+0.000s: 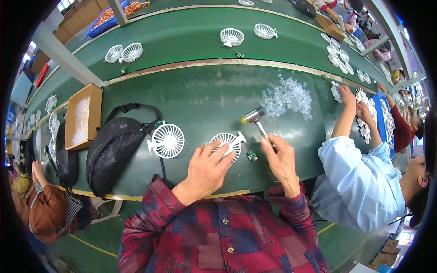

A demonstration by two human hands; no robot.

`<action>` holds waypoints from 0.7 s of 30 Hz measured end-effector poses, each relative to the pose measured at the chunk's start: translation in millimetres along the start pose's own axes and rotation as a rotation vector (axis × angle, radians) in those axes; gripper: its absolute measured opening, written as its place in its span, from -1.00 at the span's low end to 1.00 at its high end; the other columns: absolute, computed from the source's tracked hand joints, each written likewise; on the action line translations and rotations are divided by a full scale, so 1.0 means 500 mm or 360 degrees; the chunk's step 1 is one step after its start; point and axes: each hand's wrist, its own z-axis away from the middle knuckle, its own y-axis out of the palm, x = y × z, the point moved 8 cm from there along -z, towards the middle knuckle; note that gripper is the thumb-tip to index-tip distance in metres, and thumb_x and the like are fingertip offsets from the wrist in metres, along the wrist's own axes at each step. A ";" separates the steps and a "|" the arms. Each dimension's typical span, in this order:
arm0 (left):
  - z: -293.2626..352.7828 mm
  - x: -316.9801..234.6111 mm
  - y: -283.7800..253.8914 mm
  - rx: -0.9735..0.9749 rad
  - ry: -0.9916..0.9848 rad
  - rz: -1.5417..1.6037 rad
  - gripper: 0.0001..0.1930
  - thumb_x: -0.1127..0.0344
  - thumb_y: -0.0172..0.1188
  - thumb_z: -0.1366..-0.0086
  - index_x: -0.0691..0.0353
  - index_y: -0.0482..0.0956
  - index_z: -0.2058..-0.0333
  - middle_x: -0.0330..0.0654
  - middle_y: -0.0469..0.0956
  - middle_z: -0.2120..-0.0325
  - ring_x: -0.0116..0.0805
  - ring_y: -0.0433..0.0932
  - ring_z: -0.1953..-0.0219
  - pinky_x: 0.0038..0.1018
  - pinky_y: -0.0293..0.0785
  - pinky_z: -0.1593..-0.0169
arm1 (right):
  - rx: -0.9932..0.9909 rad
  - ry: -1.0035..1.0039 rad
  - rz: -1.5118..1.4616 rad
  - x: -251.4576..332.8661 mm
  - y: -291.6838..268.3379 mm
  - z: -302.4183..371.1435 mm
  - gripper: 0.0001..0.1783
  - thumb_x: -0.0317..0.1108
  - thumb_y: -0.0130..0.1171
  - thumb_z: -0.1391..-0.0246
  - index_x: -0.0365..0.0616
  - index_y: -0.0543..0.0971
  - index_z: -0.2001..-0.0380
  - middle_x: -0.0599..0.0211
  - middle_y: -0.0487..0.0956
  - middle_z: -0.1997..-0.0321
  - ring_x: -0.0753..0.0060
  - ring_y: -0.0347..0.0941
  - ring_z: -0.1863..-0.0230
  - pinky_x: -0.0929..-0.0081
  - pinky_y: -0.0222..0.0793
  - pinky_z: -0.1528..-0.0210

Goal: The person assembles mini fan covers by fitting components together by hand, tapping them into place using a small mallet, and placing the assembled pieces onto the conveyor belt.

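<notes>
My left hand (207, 169) bears on a round white fan housing (233, 140) flat on the table, its fingers over the ribbed grille. A small green circuit board (251, 156) on a wire lies just right of that housing. My right hand (281, 158) is closed around the handle of a hammer (253, 116). The hammer's metal head, with a yellowish face, is raised above the table, just beyond the housing and apart from it. A second white fan housing (168, 141) rests left of my left hand, with a green board at its top edge.
A heap of small clear plastic pieces (287, 98) lies at the far right. On the left are a black mesh bag (119, 150) and a cardboard box (85, 116). More white housings (232, 36) sit on the green belt beyond. A blue-sleeved co-worker (359, 177) works close on my right.
</notes>
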 end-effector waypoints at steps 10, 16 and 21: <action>-0.001 0.001 -0.001 -0.0001 -0.0025 0.0040 -0.63 0.37 0.35 -0.03 0.15 0.60 0.12 -0.18 0.51 0.04 -0.10 0.46 -0.04 -0.23 0.39 0.05 | 0.0027 -0.0375 0.0624 0.043 0.029 0.081 -0.83 -0.43 0.16 -0.18 -0.18 0.54 0.15 0.09 0.47 0.50 -0.04 0.42 0.55 0.22 0.33 0.51; 0.013 0.010 -0.018 0.0068 -0.0051 0.0031 -0.64 0.39 0.34 -0.04 0.16 0.60 0.12 -0.19 0.50 0.03 -0.09 0.43 -0.07 -0.23 0.38 0.02 | -0.0136 0.0287 0.0098 -0.070 -0.009 -0.015 -0.73 -0.24 0.21 -0.19 -0.30 0.57 0.34 0.33 0.56 0.59 0.60 0.37 0.57 0.52 0.28 0.49; 0.014 0.018 -0.032 0.0112 -0.0050 0.0035 -0.64 0.41 0.34 -0.02 0.17 0.59 0.13 -0.19 0.49 0.05 -0.09 0.43 -0.05 -0.24 0.38 0.03 | -0.0114 0.0401 0.0202 -0.095 -0.004 -0.098 -0.71 -0.26 0.23 -0.13 -0.36 0.55 0.31 0.15 0.60 0.56 0.31 0.53 0.53 0.31 0.39 0.41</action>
